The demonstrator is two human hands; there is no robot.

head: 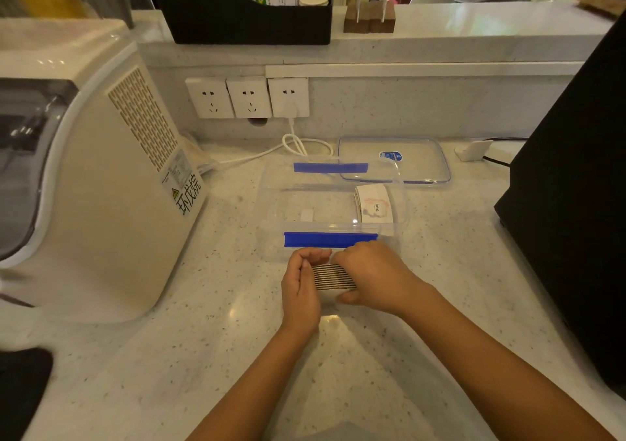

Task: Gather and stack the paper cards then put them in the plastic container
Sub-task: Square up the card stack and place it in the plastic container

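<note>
Your left hand [301, 288] and right hand [371, 276] were pressed in from opposite sides of a stack of paper cards [333, 276], clamped on it between them. You held the stack on edge, so the thin striped card edges faced up between your palms. The left hand's fingers [313, 256] curled over the stack's left end, and the right hand covered its right end, thumb tucked low on the near side. Whether the stack touched the counter [169, 356] could not be told.

Just beyond your hands stood the clear plastic container [271, 186], open, with a blue clip on its near wall [330, 239] and another blue clip on its far wall [330, 167]. Your right knuckles were just beside the near clip. Inside the container, toward its right end, lay a few more cards [374, 208], the top one printed with a pink blot and the word "love".

Behind the container, to its right, the clear lid [394, 159] lay flat on the counter, carrying a small blue label. A white cable [298, 144] looped behind the container, running up to three wall sockets [249, 96]. Left of the container sat a cream-coloured appliance [101, 186] with a vented side; a black machine [576, 203] stood to its right.
</note>
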